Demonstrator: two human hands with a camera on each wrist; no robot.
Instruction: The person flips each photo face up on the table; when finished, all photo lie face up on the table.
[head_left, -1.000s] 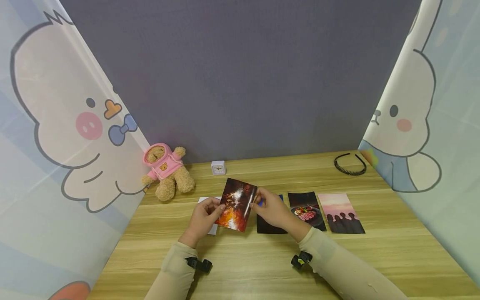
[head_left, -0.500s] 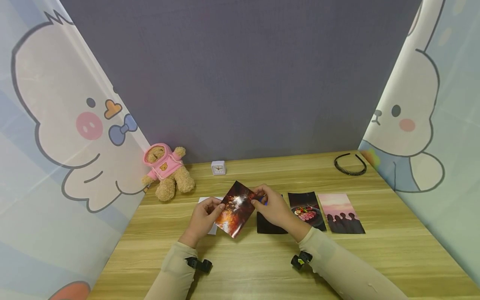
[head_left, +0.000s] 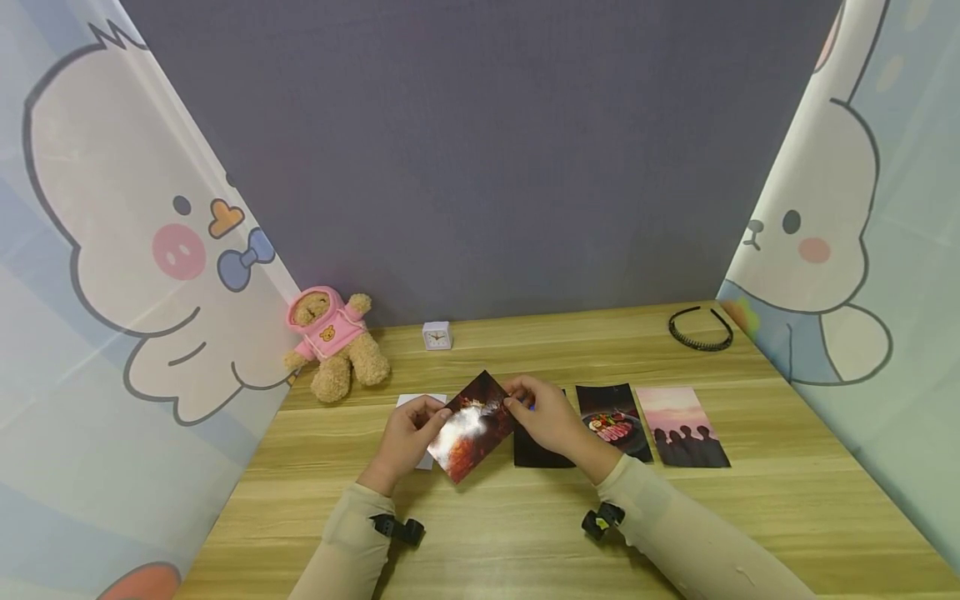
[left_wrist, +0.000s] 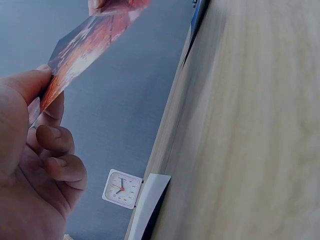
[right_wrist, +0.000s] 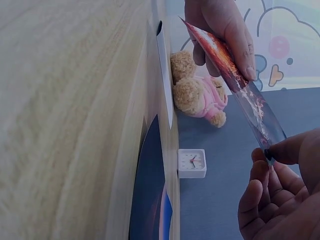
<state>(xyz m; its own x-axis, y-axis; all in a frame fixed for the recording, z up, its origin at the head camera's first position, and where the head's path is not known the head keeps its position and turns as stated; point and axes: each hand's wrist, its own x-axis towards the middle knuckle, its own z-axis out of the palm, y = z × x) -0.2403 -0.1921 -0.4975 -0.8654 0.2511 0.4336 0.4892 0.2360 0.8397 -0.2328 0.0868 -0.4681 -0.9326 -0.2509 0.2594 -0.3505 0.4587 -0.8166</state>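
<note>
A glossy photo print (head_left: 474,429) with fiery orange and dark tones is held above the table between both hands, turned cornerwise in the head view. My left hand (head_left: 408,437) pinches its left corner between thumb and fingers. At the opposite corner, my right hand (head_left: 547,421) grips it with thumb and fingertips. In the right wrist view the print (right_wrist: 242,85) is seen nearly edge-on, bowed slightly. A white sheet (head_left: 405,400) lies partly hidden behind the left hand. Below the right hand is a dark photo with some blue (head_left: 536,454), partly covered.
Right of the hands lie a photo of a food dish (head_left: 611,425) and a pink-sky photo with silhouettes (head_left: 678,412). Along the back stand a teddy bear in a pink hoodie (head_left: 333,337) and a small white clock (head_left: 437,336). A black headband (head_left: 701,343) lies back right.
The fiery photo has turned clockwise in the hands, its top corner shifting right and its lower corner left. The glare on it has moved. Both forearms stay nearly still.
</note>
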